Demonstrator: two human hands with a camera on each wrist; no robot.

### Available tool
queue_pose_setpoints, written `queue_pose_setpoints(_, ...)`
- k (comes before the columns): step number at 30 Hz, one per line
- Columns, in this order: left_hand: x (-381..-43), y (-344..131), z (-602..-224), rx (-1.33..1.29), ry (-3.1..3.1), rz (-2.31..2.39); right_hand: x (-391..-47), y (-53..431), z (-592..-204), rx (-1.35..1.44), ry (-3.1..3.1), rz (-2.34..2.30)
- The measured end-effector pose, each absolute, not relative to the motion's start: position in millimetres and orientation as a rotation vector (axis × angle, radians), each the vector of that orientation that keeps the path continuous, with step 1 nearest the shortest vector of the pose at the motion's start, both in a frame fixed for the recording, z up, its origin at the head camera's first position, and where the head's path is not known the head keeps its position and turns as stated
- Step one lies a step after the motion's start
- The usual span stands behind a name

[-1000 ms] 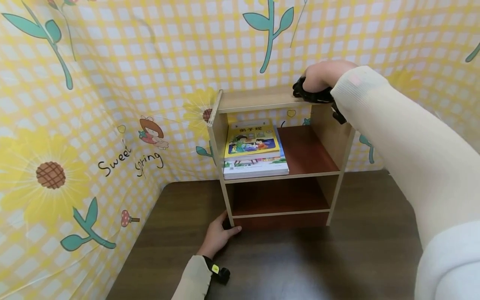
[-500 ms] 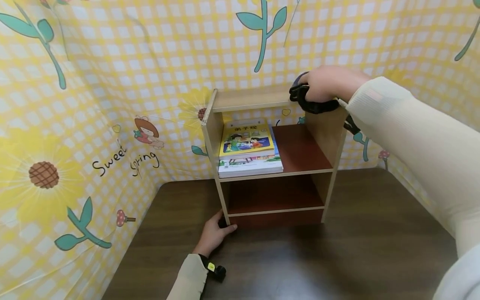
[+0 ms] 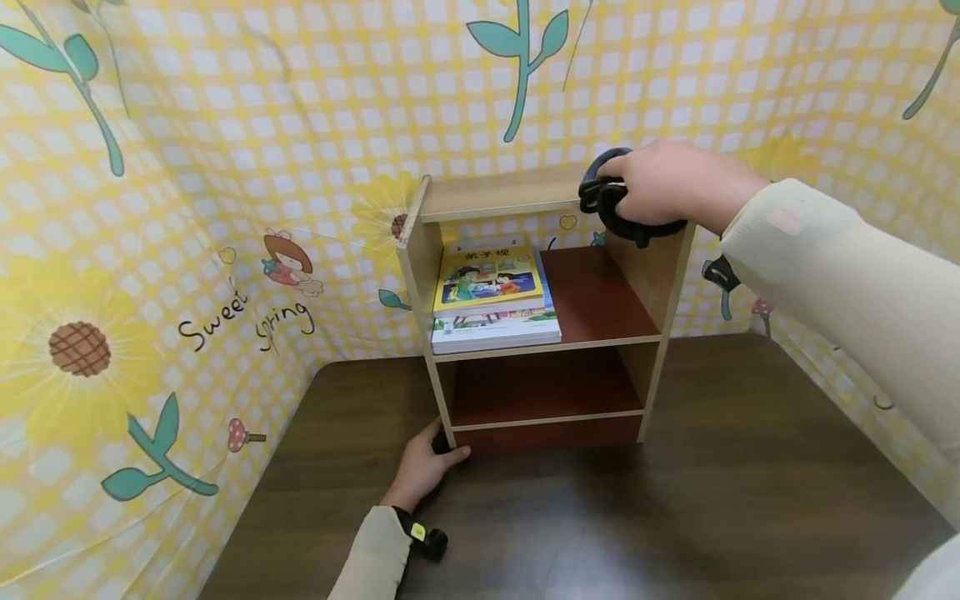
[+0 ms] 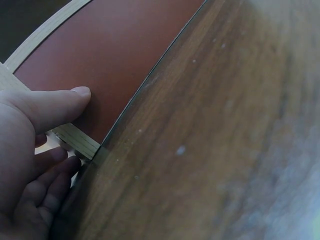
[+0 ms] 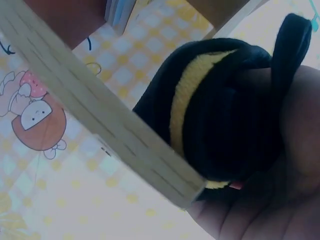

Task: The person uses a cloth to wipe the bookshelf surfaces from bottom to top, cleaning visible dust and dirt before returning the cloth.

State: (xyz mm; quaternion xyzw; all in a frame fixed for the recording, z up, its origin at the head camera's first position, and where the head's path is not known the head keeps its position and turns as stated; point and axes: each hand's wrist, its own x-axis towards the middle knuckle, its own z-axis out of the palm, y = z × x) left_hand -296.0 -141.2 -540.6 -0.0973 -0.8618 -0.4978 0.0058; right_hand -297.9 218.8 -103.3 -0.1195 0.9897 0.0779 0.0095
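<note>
A small wooden bookshelf (image 3: 491, 197) with dark red inner boards stands on the brown table. My left hand (image 3: 420, 471) grips its lower left corner, thumb in front of the side panel and fingers round the outside, as the left wrist view also shows. At the top right corner, my right hand (image 3: 663, 183) holds a dark fabric thing (image 5: 210, 110) with a fuzzy yellow band and a dark loop. The top board's edge (image 5: 100, 110) overlaps this fabric thing in the right wrist view. Most of the right fingers are hidden behind the fabric.
Several books, a yellow one (image 3: 491, 279) uppermost, lie stacked on the left of the upper shelf. The lower compartment (image 3: 540, 387) is dark inside. A yellow checked cloth (image 3: 337, 125) hangs behind and beside the table (image 3: 570, 517).
My right hand has moved from the top board toward the front right corner, with the dark fabric thing in it. The left hand keeps its grip. The head view has shifted slightly.
</note>
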Motion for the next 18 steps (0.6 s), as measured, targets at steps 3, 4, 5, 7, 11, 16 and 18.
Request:
queue_pose_setpoints(3,-295,-143,-541,-0.298,-2.707,-1.549,-286,217,-108,-0.401,3.131,0.227)
queue_pose_setpoints(4,-295,-144,-542,-0.298,-2.708,-1.546,-283,217,-110,-0.419,3.149,0.234)
queue_pose_setpoints(5,-294,-145,-542,-0.299,-2.709,-1.544,-279,216,-112,-0.435,3.167,0.237)
queue_pose_setpoints(7,-294,-146,-543,-0.302,-2.708,-1.543,-272,216,-116,-0.46,3.201,0.241)
queue_pose_setpoints(11,-293,-147,-543,-0.3,-2.704,-1.54,-257,216,-126,-0.493,3.27,0.239)
queue_pose_setpoints(16,-294,-147,-543,-0.302,-2.702,-1.529,-239,219,-143,-0.597,3.39,0.207)
queue_pose_setpoints(18,-294,-148,-543,-0.306,-2.705,-1.52,-235,222,-151,-0.723,3.458,0.197)
